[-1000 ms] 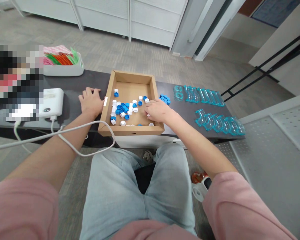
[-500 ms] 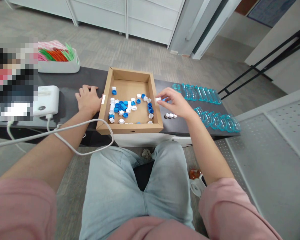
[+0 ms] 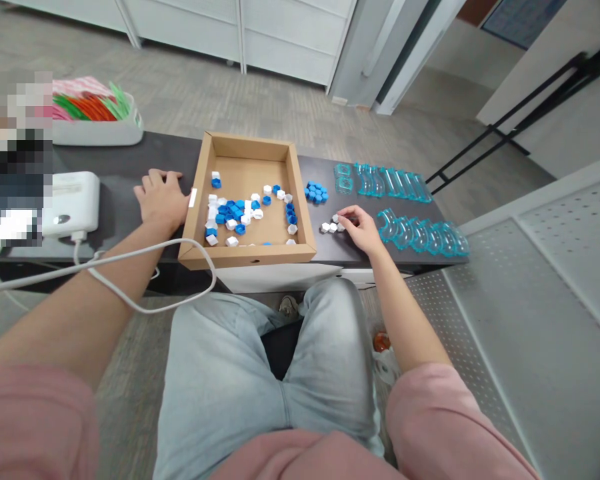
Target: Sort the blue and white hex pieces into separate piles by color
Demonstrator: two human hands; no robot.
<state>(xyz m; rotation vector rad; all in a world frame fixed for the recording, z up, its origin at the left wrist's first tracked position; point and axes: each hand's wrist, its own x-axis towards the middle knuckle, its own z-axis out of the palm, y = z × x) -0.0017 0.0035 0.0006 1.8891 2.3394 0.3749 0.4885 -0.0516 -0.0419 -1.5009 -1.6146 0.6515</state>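
Observation:
My right hand (image 3: 361,230) is over the table right of the cardboard box, its fingers pinched on a white hexagonal piece (image 3: 335,218) at the edge of a small group of white hexagonal pieces (image 3: 325,228). Part of that group is hidden by the fingertips. Behind it, blue hexagonal pieces (image 3: 316,193) lie packed side by side. My left hand (image 3: 160,201) rests with spread fingers on the table, its thumb against the left wall of the shallow cardboard box (image 3: 253,148). Inside the box lie many loose blue and white hexagonal pieces (image 3: 234,213).
Clear teal plastic pieces stand in rows (image 3: 393,183) at the right, with curved ones (image 3: 423,233) nearer me. A white device (image 3: 73,200) with a white cable (image 3: 145,308) looping over my left forearm is at left, before a white basket (image 3: 97,132) of coloured strips.
My right hand has carried a white piece from above the box's right wall rightward and nearer me, down to the white group. The blue cluster is uncovered now. My left hand stays beside the box.

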